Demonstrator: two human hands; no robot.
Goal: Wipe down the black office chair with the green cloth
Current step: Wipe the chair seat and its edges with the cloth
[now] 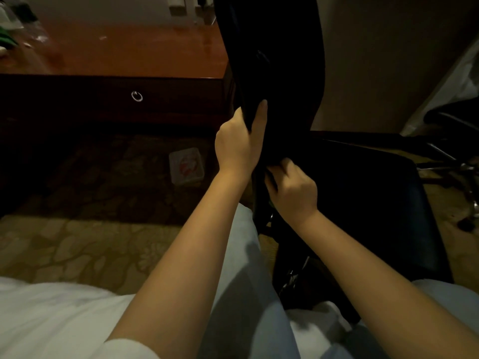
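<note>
Black from back to seat, the office chair [363, 193] runs from twelve o'clock down to four, with its backrest upright at twelve and its seat spreading toward three. The left hand [238, 143] grips the backrest's near edge, thumb on one face and fingers wrapped behind. At five o'clock from it, the right hand [293, 187] is curled tight into the crease where back meets seat, bunching the green cloth [270, 202] (only a sliver of green peeks out at the hand's seven o'clock edge). A reddish wooden tabletop [129, 53] lies at eleven, with a ring pull [136, 96] on the drawer below. A small packet [185, 165] sits on the patterned carpet [77, 242], at nine o'clock from the left hand.
</note>
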